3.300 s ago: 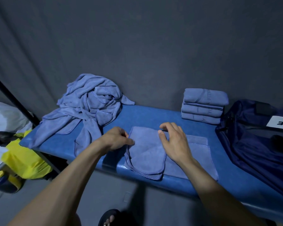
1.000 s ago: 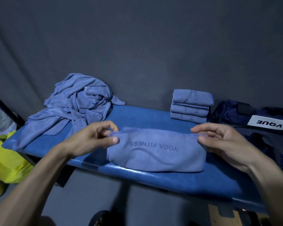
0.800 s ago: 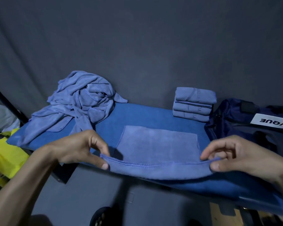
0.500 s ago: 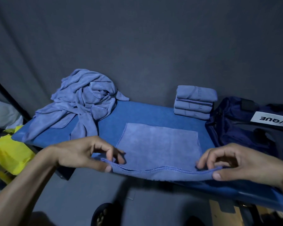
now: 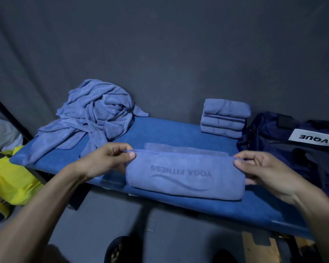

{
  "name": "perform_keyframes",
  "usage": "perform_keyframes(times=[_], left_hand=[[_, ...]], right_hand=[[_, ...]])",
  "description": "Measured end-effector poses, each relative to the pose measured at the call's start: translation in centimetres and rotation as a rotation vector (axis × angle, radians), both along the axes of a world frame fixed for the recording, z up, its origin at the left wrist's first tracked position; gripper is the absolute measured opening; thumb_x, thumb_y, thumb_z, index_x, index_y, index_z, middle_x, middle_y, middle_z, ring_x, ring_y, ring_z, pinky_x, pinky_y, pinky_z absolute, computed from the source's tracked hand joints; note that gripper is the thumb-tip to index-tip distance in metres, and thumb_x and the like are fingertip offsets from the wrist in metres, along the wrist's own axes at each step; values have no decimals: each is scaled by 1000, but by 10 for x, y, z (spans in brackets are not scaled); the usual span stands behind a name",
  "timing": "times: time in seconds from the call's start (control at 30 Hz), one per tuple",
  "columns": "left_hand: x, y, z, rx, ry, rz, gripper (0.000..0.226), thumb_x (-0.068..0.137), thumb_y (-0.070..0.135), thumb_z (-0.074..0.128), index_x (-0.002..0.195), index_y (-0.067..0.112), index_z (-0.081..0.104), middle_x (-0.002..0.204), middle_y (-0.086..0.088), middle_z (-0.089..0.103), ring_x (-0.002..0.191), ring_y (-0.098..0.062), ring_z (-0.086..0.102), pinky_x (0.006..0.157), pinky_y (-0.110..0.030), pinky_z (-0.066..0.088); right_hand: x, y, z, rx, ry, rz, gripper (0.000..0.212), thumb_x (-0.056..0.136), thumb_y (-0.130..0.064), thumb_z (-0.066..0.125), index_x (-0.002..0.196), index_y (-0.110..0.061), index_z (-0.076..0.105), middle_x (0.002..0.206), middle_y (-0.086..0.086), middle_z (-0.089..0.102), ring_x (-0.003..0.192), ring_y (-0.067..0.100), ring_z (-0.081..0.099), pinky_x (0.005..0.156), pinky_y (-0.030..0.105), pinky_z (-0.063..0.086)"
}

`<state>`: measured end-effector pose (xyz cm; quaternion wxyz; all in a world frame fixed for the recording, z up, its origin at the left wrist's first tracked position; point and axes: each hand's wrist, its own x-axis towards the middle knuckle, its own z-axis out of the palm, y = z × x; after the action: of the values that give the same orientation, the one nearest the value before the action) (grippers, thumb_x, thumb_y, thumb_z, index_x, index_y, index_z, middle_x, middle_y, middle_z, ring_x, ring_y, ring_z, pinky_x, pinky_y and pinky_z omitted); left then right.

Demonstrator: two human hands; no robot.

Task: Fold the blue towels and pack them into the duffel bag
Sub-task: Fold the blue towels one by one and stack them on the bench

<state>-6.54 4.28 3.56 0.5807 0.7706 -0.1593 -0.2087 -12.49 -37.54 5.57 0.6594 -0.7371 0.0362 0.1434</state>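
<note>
Item: blue towel (image 5: 184, 179), partly folded, held at the front of the blue desk (image 5: 169, 130).

Risks, left to right. The left hand (image 5: 104, 160) pinched the towel's upper left corner between thumb and fingers; a loose pinch there would likely let the layers slide and skew the fold. The heap of unfolded towels (image 5: 95, 114) lay near that hand, a trailing end close enough to be caught up. The towel's lower fold sat near the desk's front edge and could slip over it. The right hand (image 5: 258, 169) pinched the upper right corner likewise; uneven pulling would probably misalign the edges.

Appearance: soft, matte, stitched hem along the top, "YOGA FITNESS" lettering seen upside down above a wave mark, a back layer showing behind.

Nearby: stack of folded towels (image 5: 224, 118); navy duffel bag (image 5: 292, 141) at far right.
</note>
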Motion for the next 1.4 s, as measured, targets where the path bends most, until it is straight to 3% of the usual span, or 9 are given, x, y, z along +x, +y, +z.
perform_keyframes(times=[0.1, 0.17, 0.27, 0.37, 0.6, 0.87, 1.0, 1.2, 1.4], left_hand=[[21, -22, -11, -11, 22, 162, 35, 102, 29, 63, 76, 8, 51, 63, 2, 45, 55, -9, 45, 55, -18, 46], [36, -35, -16, 53, 42, 218, 33, 104, 26, 58, 75, 11, 52, 60, 1, 49, 52, -10, 48, 51, -20, 47], [52, -46, -22, 120, 55, 277, 38, 105, 28, 56, 72, 11, 50, 60, -3, 51, 49, -13, 52, 47, -25, 48], [63, -52, -28, 185, 42, 313, 43, 106, 28, 55, 67, 13, 46, 55, 0, 45, 43, -10, 44, 45, -25, 45], [80, -58, -39, 395, -54, 365, 41, 104, 34, 57, 71, 10, 52, 48, -1, 51, 40, -16, 47, 44, -27, 44], [92, -64, -41, 668, -171, 399, 26, 96, 37, 63, 81, 16, 62, 76, -4, 66, 64, -21, 64, 43, -23, 41], [97, -58, -48, 704, -272, 380, 24, 94, 41, 65, 77, 25, 59, 74, 3, 67, 75, -22, 65, 60, -31, 44], [97, -51, -53, 699, -421, 359, 15, 91, 42, 72, 78, 38, 65, 77, 14, 70, 75, -12, 67, 65, -33, 54], [98, -50, -52, 683, -474, 332, 16, 92, 39, 73, 76, 34, 69, 69, 14, 68, 69, -6, 64, 68, -35, 56]], right_hand=[[26, 9, -18, -45, 40, -257, 18, 95, -19, 68, 96, -1, 69, 90, 15, 75, 74, 21, 71, 63, 31, 59], [43, 16, -31, -97, 31, -387, 18, 96, -18, 69, 85, -4, 68, 81, 14, 71, 64, 21, 65, 54, 29, 52], [62, 25, -48, -254, -12, -498, 30, 97, -17, 68, 69, -9, 62, 71, 6, 61, 63, 19, 52, 56, 28, 40], [73, 29, -57, -421, -36, -537, 28, 101, -20, 62, 81, -1, 66, 81, 4, 63, 71, 16, 54, 60, 27, 41], [87, 29, -60, -659, -43, -483, 27, 103, -22, 52, 88, -4, 63, 91, 4, 66, 78, 19, 57, 66, 29, 42], [96, 27, -66, -837, -51, -414, 30, 101, -25, 52, 76, -10, 55, 86, 12, 66, 77, 29, 60, 67, 32, 42], [98, 25, -68, -923, -57, -382, 29, 103, -25, 50, 80, -9, 55, 89, 14, 66, 80, 30, 58, 68, 32, 42], [96, 26, -68, -1110, -87, -338, 23, 104, -26, 46, 93, -8, 54, 90, 9, 56, 80, 29, 50, 68, 32, 39], [97, 26, -71, -1161, -123, -326, 20, 104, -21, 47, 102, -3, 56, 109, 17, 59, 98, 35, 59, 72, 32, 40]])
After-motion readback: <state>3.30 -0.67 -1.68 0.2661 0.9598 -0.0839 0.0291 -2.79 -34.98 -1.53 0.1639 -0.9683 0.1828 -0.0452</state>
